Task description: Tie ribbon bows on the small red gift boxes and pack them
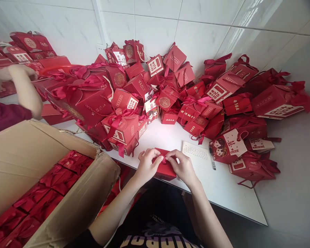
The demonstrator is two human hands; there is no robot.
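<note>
right now both hands meet at the near edge of the white bench (222,187). the left hand (145,166) and the right hand (183,167) hold a small red gift box (166,170) between them, fingers of both pinched tight on the red ribbon bow (164,159) on its lid. at 12 o'clock from the box, a heap of red wedding gift boxes (170,93) covers the bench up to the tiled wall (201,24). at 2 o'clock, just beside the right hand, lies a printed sheet (199,155) with a pen (212,159) at its right edge. at 9 o'clock an open cardboard carton (28,162) holds packed red boxes (49,186). another person's arm (26,91) shows at 10 o'clock.
</note>
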